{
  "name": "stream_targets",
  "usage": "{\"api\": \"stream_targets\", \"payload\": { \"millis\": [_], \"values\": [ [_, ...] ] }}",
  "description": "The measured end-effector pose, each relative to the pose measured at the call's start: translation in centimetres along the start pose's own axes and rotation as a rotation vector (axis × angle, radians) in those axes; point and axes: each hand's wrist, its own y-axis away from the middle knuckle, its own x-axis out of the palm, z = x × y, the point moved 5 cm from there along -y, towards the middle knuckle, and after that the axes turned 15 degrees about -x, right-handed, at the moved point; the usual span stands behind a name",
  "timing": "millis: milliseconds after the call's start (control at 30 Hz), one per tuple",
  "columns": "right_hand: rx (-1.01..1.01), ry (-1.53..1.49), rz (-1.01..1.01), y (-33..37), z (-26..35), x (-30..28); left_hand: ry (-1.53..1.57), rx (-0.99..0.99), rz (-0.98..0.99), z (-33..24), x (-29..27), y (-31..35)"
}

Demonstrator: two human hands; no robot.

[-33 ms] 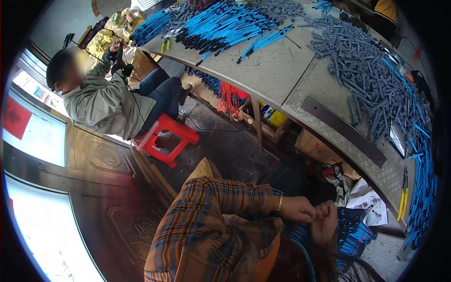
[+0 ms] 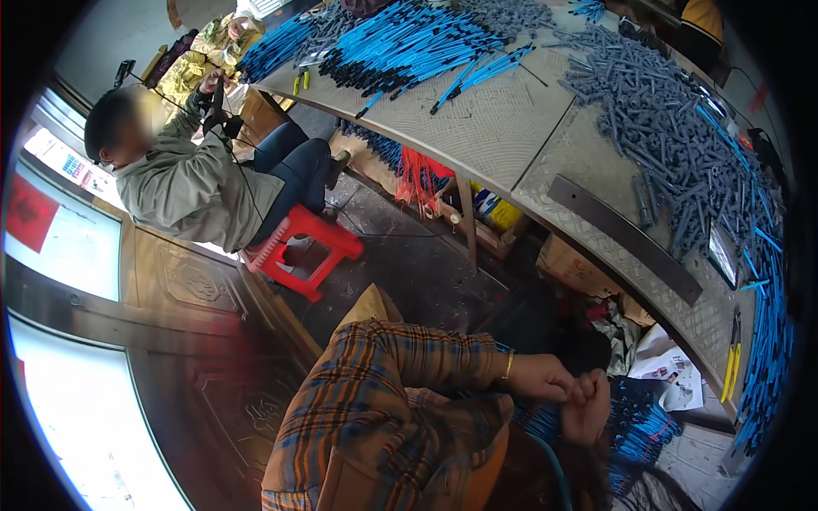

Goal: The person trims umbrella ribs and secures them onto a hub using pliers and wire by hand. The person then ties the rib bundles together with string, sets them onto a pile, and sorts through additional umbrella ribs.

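My left hand (image 2: pixel 544 377), with a gold bracelet at the wrist and a plaid sleeve (image 2: pixel 443 358), is closed low in the view. My right hand (image 2: pixel 585 409) is closed too, its fingers touching the left hand's fingertips. Whatever they pinch between them is hidden or too small to make out. Below and beside the hands lie bundles of thin blue rods with black ends (image 2: pixel 643 430), partly covered by my arms.
A curved worktable (image 2: pixel 477 128) carries piled blue rods (image 2: pixel 400 47), a heap of grey plastic parts (image 2: pixel 656 111), a dark metal strip (image 2: pixel 622 238) and yellow-handled pliers (image 2: pixel 731 370). At left, a co-worker (image 2: pixel 200 187) sits on a red stool (image 2: pixel 311 247). Cardboard boxes (image 2: pixel 575 266) stand underneath.
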Motion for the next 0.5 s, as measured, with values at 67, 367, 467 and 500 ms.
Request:
{"api": "stream_targets", "payload": {
  "millis": [67,367,467,500],
  "values": [
    [-0.037,0.064,-0.048,1.2,-0.2,-0.4,0.066,-0.056,0.012,-0.1,-0.1,-0.1],
    [-0.091,-0.072,0.187,1.4,-0.2,-1.0,0.374,-0.213,0.005,1.4,-0.9,-1.9],
    [-0.253,0.223,0.217,2.8,-0.3,-0.3,0.440,-0.229,-0.026,1.4,-0.9,-2.3],
    [-0.334,0.373,0.227,3.2,-0.1,-0.1,0.423,-0.238,-0.046,1.1,-0.9,-2.2]
  ]
}}
